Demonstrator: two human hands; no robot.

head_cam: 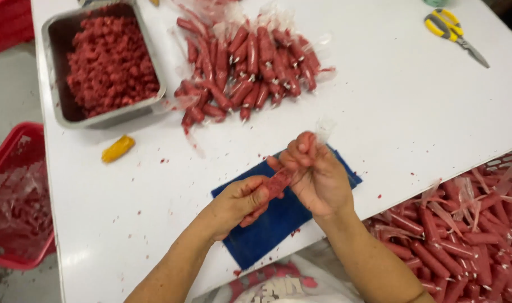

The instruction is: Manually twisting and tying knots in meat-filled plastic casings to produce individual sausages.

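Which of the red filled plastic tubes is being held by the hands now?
The single red tube above the blue cloth, gripped by left hand and right hand; others lie in piles.

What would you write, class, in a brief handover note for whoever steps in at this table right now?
Left hand: grip shut on a filled red tube, over the blue cloth.
Right hand: pinching and twisting the tube's clear plastic end.
Done: a pile of sealed tubes on the white table; more in the basket at right.
Left: the steel tray holds much red filling.
Scissors lie far right.
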